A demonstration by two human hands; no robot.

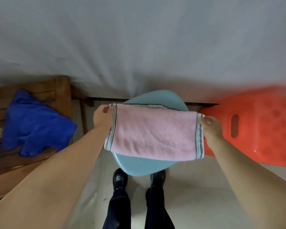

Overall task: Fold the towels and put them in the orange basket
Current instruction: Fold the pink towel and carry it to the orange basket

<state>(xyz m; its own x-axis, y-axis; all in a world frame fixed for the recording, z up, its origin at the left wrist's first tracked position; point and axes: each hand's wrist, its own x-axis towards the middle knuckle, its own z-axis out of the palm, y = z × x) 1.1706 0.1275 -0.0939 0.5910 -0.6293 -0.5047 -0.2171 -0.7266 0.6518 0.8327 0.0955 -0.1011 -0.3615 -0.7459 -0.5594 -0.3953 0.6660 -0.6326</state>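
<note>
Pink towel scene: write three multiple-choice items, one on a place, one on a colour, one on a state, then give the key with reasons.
1. Where does the blue towel lie?
A. on the wooden bench
B. in the orange basket
C. on the light blue stool

2. What colour is the towel held by the hands?
A. green
B. pink
C. white

3. How is the pink towel held?
A. crumpled in one hand
B. lying loose on the floor
C. stretched between both hands

Key: 1 A, the blue towel sits heaped on the bench at the left. 2 B, its main cloth is pink with striped ends. 3 C, the left hand pinches one end and the right hand the other, above the stool.
</note>
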